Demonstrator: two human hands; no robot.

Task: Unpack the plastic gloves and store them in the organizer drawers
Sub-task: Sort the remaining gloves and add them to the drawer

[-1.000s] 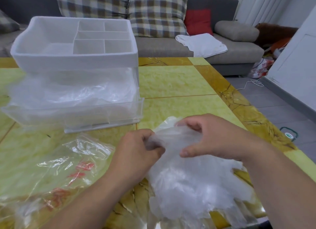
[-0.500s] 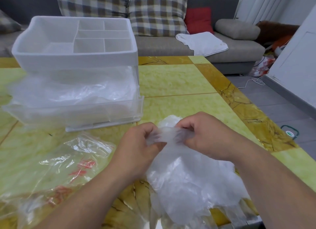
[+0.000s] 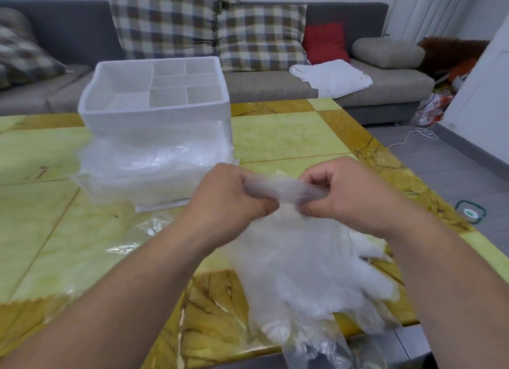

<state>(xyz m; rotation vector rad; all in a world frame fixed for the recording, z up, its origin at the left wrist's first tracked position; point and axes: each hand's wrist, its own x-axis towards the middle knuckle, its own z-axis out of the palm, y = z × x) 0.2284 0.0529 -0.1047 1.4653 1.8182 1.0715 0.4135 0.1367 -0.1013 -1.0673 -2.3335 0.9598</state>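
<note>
In front of the organizer, the left hand and right hand both pinch the gloves by their top edge, and the slippery stack could fan apart and slide off the surface.

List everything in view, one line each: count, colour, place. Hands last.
thin clear plastic gloves: one stack, translucent, draped over table's near edge, cuffs lifted.
white plastic organizer: one, white, on table, compartments on top.
clear drawer: one, transparent, organizer's base, pulled out, clear plastic inside.
clear packaging bag: one, transparent, on table beside left forearm.
marble table: one, yellow-green.
grey sofa: one, behind table.
checked cushions: three, brown-green-white, sofa.
red cushion: one, sofa.
white cloth: one, sofa seat.
left hand: grips glove cuffs.
right hand: pinches glove cuffs.
</note>
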